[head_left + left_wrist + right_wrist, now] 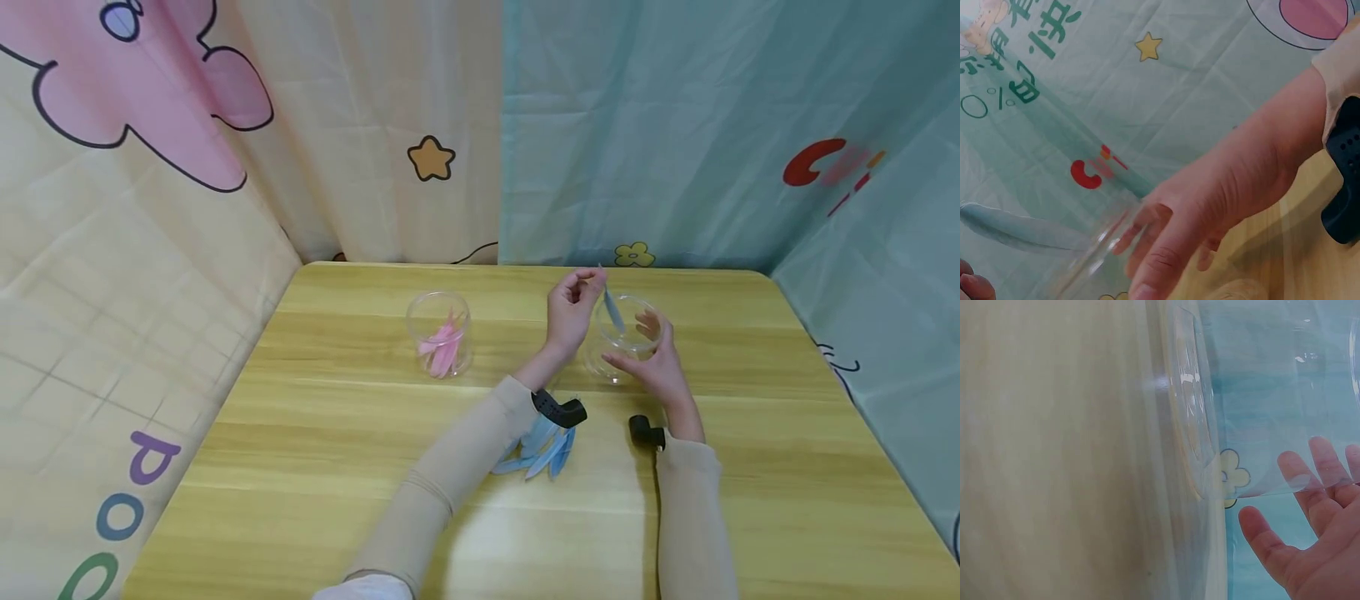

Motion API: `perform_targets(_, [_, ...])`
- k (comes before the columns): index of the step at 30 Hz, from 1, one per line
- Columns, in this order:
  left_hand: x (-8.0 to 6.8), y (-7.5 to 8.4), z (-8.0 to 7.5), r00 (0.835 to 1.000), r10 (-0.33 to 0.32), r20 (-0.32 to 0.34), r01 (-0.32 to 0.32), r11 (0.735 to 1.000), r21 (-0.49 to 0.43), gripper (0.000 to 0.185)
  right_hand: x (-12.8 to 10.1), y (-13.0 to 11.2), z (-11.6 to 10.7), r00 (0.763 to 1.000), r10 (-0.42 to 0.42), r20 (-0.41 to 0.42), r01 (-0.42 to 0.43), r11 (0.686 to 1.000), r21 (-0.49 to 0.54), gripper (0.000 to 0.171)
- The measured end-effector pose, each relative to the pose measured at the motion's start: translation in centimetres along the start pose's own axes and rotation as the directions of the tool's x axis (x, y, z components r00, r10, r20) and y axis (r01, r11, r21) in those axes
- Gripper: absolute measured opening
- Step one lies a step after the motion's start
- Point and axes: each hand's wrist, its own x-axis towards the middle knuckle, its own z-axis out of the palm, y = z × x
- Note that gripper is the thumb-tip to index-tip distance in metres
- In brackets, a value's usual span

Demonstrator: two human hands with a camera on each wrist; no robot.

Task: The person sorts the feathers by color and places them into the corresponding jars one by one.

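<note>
Head view: left hand point(572, 310) pinches a slim grey-blue feather point(614, 313); right hand point(663, 367) clasps clear cup point(597, 350).

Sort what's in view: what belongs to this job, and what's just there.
Job, apparently:
raised feather in the left hand
clear cup at the right hand
loose blue feathers
perhaps the other cup, with pink feathers

Just there:
black wrist cameras
printed curtains

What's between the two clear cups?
In the head view, the left hand, pinching a blue feather, appears between them, with tabletop visible beside it.
</note>
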Motion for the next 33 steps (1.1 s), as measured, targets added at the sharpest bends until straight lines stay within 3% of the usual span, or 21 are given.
perform_targets(8, [-1.5, -1.8, -0.9, 0.991, -0.085, 0.107, 0.074, 0.992, 0.102, 0.02, -0.1, 0.4, 0.1, 1.0, 0.017, 0.008, -0.017, 1.0, 0.0, 0.101])
perform_targets(15, [-2.3, -1.8, -3.9, 0.973, -0.108, 0.206, 0.064, 0.976, 0.207, 0.023, -0.1, 0.3, 0.0, 1.0, 0.008, 0.012, -0.008, 1.0, 0.0, 0.101])
perform_targets(20, [-3.2, -1.5, -6.4, 0.953, -0.149, 0.262, 0.05, 0.935, 0.351, 0.021, 0.0, 0.3, 0.0, 1.0, -0.01, 0.006, 0.01, 1.0, -0.002, 0.1])
perform_targets(22, [-3.7, -1.5, -7.3, 0.935, -0.191, 0.297, 0.049, 0.903, 0.427, 0.023, 0.0, 0.3, -0.1, 1.0, -0.01, 0.006, 0.01, 1.0, -0.003, 0.1])
perform_targets(25, [-4.4, -1.3, -8.7, 0.904, -0.266, 0.336, 0.036, 0.829, 0.558, 0.028, 0.0, 0.2, -0.1, 1.0, -0.007, 0.007, 0.007, 1.0, -0.004, 0.1])
perform_targets(28, [-5.1, -1.1, -9.8, 0.878, -0.334, 0.344, 0.012, 0.734, 0.679, 0.032, -0.2, -0.7, -0.1, 1.0, -0.004, 0.016, 0.004, 1.0, 0.001, 0.099])
perform_targets(33, [-6.3, -0.9, -11.1, 0.844, -0.413, 0.341, -0.033, 0.595, 0.803, 0.032, -1.0, -2.9, -0.1, 0.999, 0.006, 0.035, -0.006, 1.0, 0.005, 0.097])
